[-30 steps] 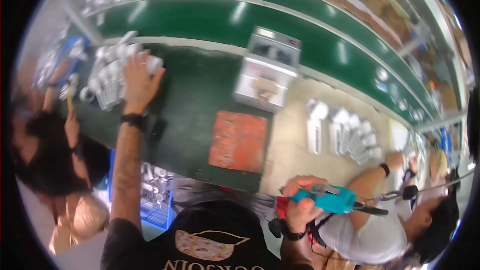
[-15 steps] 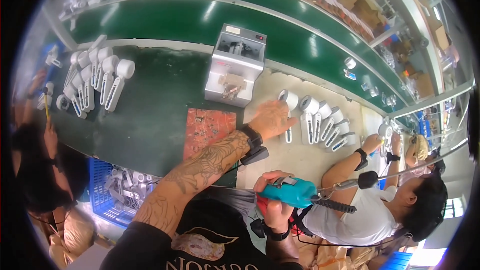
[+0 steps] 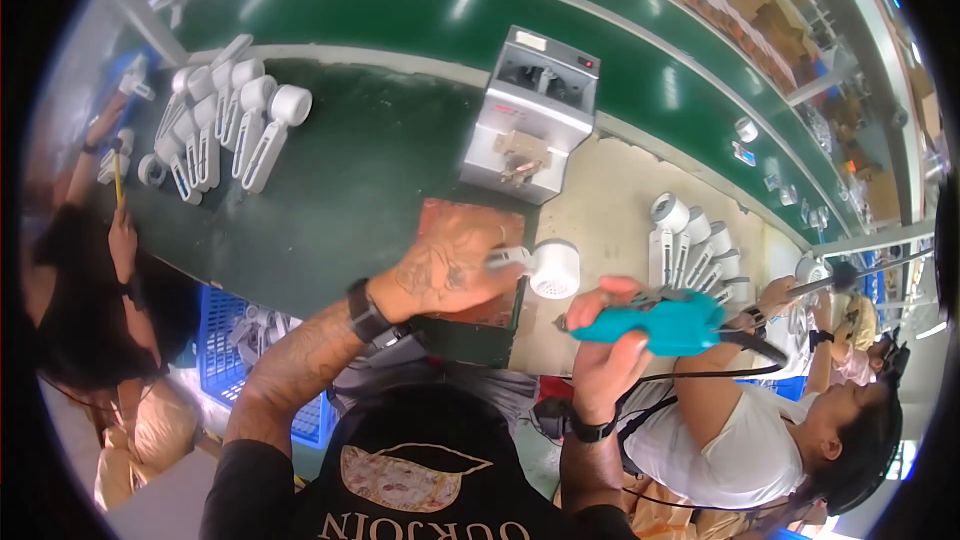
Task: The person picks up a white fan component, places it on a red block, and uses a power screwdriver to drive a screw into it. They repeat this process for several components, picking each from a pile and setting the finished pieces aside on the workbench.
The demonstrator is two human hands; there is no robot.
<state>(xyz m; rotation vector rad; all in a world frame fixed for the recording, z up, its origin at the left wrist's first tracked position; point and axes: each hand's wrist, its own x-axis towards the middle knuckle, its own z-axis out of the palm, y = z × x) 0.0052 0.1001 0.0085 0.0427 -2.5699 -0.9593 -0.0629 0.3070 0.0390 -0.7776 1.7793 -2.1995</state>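
Note:
A white piece with a round, perforated head (image 3: 556, 270) and a slotted handle is in my left hand (image 3: 440, 275). The fingers are closed around its handle, just over the red mat (image 3: 497, 312), with the head sticking out to the right. My right hand (image 3: 608, 372) grips a teal electric screwdriver (image 3: 660, 326) from below, its body lying almost level. The tip points left, toward the white piece, and appears apart from it. A cord and a hanging rod run off to the right from its rear end.
Behind the mat stands a grey machine (image 3: 528, 125). White pieces like mine lie in a row (image 3: 690, 240) at the right and in a cluster (image 3: 225, 120) at the left. A blue basket (image 3: 215, 340) holds grey parts. Co-workers sit at both sides, the right one in a white shirt (image 3: 740, 440).
My left hand has taken the nearest white piece from the right row and brought it left over the red mat. The screwdriver has risen and swung level, tip to the left. The view has shifted.

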